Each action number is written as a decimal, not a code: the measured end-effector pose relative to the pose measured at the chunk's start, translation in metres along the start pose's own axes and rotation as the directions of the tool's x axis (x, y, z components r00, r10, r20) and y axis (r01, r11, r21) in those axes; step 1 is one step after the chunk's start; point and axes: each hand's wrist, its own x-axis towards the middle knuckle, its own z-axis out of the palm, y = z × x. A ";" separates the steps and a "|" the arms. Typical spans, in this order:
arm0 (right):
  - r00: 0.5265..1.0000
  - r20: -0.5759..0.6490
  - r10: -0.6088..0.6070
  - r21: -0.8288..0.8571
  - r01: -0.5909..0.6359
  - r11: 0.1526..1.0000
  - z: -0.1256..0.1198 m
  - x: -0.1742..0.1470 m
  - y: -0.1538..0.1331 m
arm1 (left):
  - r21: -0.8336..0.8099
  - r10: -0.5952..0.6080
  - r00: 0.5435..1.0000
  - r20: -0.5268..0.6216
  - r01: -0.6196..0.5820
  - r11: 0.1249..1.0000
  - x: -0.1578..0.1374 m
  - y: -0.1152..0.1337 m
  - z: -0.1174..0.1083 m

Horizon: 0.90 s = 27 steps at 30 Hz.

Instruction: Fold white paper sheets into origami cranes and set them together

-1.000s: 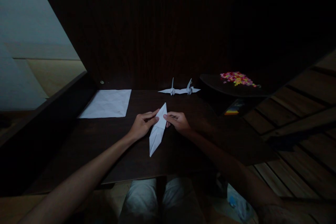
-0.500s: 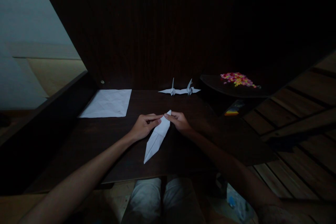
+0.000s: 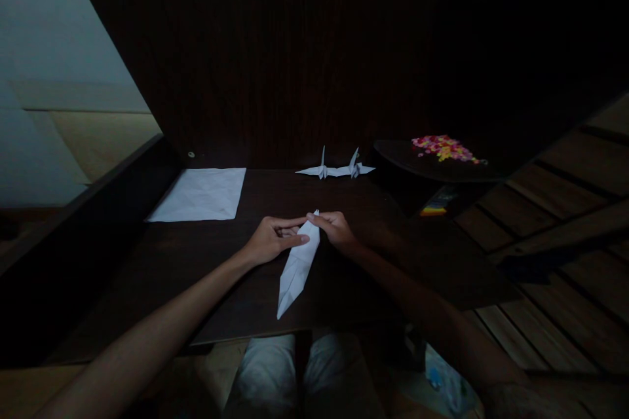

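Note:
A long, narrow piece of folded white paper slants above the dark desk, its pointed lower end toward me. My left hand grips its upper left side, thumb lying across the front and fingers behind. At the top, my right hand pinches the tip between thumb and fingers. Part of the fingers of both hands is hidden by the paper. Beyond my hands, two folded paper cranes stand side by side near the back panel. A creased white sheet of paper lies flat to the left.
A heap of small pink, red and yellow pieces sits on a rounded dark shelf at the right. A dark side board bounds the desk on the left, a tall back panel behind.
The folded paper's lower end has swung right and toward me, so it stands steeper. My left thumb has slid farther across it; my right hand still pinches the top.

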 end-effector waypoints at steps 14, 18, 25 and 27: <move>0.944 0.326 0.062 0.021 -0.072 0.997 -0.002 -0.003 -0.003 | -0.162 -0.045 0.958 -0.283 -0.001 0.987 0.007 -0.004 -0.005; 0.952 0.302 0.049 0.005 -0.053 0.999 -0.001 -0.003 -0.003 | -0.191 -0.062 0.963 -0.262 0.011 0.981 0.008 -0.002 -0.005; 0.984 0.175 0.037 -0.039 -0.030 0.999 -0.002 -0.001 -0.002 | -0.162 -0.011 0.975 -0.224 -0.027 0.986 0.008 -0.002 -0.005; 0.988 0.154 0.028 -0.040 -0.023 0.999 -0.002 0.000 0.000 | -0.163 0.003 0.979 -0.203 -0.037 0.986 0.008 -0.003 -0.005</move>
